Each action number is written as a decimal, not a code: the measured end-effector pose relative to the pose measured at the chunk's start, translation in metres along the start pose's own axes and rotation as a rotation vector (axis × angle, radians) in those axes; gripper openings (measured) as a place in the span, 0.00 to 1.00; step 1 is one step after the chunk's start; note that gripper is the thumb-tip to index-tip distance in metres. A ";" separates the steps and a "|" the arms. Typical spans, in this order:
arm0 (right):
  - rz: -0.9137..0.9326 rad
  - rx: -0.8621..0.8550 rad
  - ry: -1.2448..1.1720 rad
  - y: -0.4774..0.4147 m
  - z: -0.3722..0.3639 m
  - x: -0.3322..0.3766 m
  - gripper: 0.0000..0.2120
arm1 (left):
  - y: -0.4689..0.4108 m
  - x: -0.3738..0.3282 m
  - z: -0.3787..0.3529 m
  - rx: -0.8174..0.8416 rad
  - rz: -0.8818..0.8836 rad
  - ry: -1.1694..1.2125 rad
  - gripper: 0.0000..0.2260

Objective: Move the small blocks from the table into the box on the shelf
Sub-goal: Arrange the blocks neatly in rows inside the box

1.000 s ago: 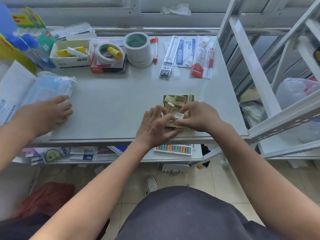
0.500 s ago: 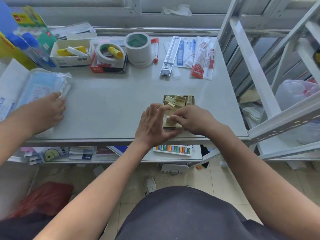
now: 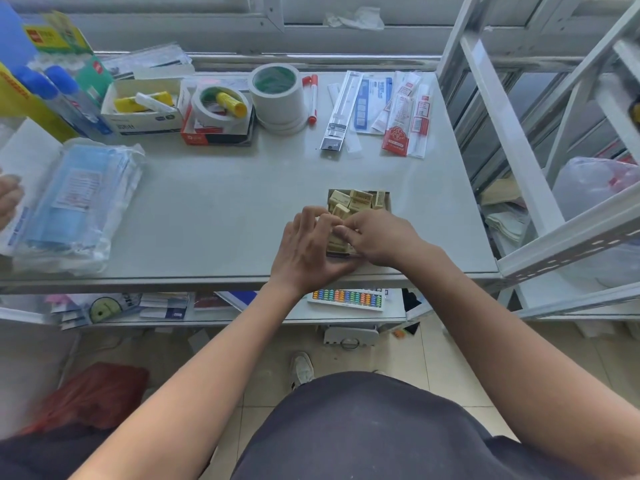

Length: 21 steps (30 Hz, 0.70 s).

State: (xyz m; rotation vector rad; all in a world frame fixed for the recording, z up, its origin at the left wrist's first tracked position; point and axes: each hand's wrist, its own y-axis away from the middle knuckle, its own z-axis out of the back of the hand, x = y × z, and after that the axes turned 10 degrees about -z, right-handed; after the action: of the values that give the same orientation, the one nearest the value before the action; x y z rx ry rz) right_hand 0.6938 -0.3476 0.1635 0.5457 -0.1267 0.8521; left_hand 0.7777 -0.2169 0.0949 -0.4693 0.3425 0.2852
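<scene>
A small open box (image 3: 384, 197) sits on the grey shelf surface (image 3: 225, 216) near its front edge. Several tan small blocks (image 3: 356, 200) fill its far half. My left hand (image 3: 308, 252) cups the box's left and near sides, fingers along the wall and thumb by the front. My right hand (image 3: 384, 239) lies over the near half of the box, its fingertips curled onto a small block (image 3: 337, 239) at the left wall. The near part of the box is hidden under both hands.
Another person's hand (image 3: 8, 199) shows at the left edge beside a bag of blue packets (image 3: 79, 202). Tape rolls (image 3: 277, 95), a red marker (image 3: 313, 98), packaged pens (image 3: 405, 116) and cartons line the back. A white rack frame (image 3: 512, 161) stands at the right.
My right hand has brought its block down from above the box into the near-left corner. My left hand closed in against the box. The other person's hand withdrew to the left edge.
</scene>
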 end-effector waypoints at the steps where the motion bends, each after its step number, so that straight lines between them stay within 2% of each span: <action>1: 0.001 -0.007 -0.012 0.000 0.000 0.000 0.16 | 0.000 0.000 0.000 0.002 0.004 0.002 0.28; 5: 0.031 -0.014 -0.231 0.003 0.005 -0.006 0.13 | -0.001 0.000 0.001 0.030 0.005 -0.013 0.26; 8: -0.066 -0.277 -0.424 -0.001 0.013 -0.024 0.13 | -0.002 0.000 0.003 0.059 -0.003 -0.037 0.24; 9: -0.131 -0.315 -0.397 -0.002 0.016 -0.031 0.13 | -0.002 0.000 0.003 0.063 0.000 -0.040 0.23; 11: -0.222 -0.264 -0.275 -0.002 0.019 -0.043 0.14 | -0.002 0.000 0.003 0.068 0.008 -0.036 0.23; 13: -0.243 -0.217 -0.208 0.001 0.018 -0.044 0.15 | -0.002 0.000 0.004 0.074 0.010 -0.034 0.23; 17: -0.296 -0.295 -0.057 0.004 0.008 -0.026 0.17 | -0.001 0.000 0.003 0.064 0.008 -0.032 0.23; 21: -0.274 -0.296 -0.141 0.005 0.005 -0.027 0.14 | 0.000 0.000 0.002 0.067 -0.004 -0.017 0.23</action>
State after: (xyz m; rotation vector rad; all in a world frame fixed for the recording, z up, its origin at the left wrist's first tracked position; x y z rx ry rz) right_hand 0.6729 -0.3657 0.1608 0.3336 -0.2948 0.5154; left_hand 0.7779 -0.2163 0.0965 -0.4011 0.3340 0.2730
